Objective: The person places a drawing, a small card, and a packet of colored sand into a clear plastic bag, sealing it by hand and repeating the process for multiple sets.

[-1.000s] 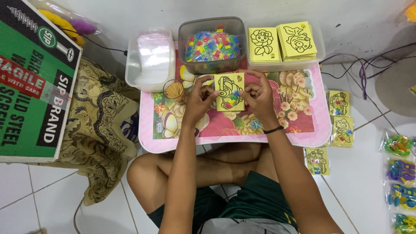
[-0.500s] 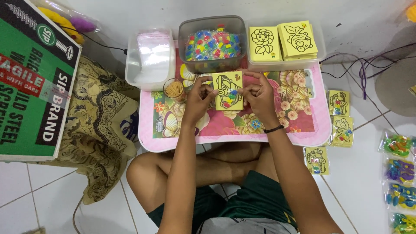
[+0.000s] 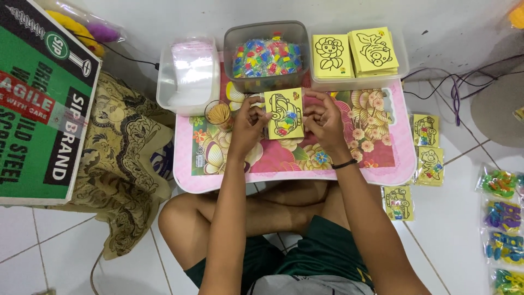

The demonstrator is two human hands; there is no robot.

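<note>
A: Where was the yellow card [image 3: 284, 113]?
B: Held upright-long over the far middle of the pink floral table [image 3: 382, 169], between both hands.
A: Grips?
B: Left hand [image 3: 248, 123] pinched on its left edge, right hand [image 3: 323, 119] on its right edge; equally near.
A: Around?
B: Grey tub of coloured pieces [image 3: 266, 54] at the far edge, white tiled floor [image 3: 453, 218] below.

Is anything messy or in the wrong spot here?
A few yellow picture cards lie scattered on the floor tiles right of the pink table, at differing angles, unlike the neat stacks in the tray. Nothing looks spilled or broken. Both hands hold one yellow car card.
</note>
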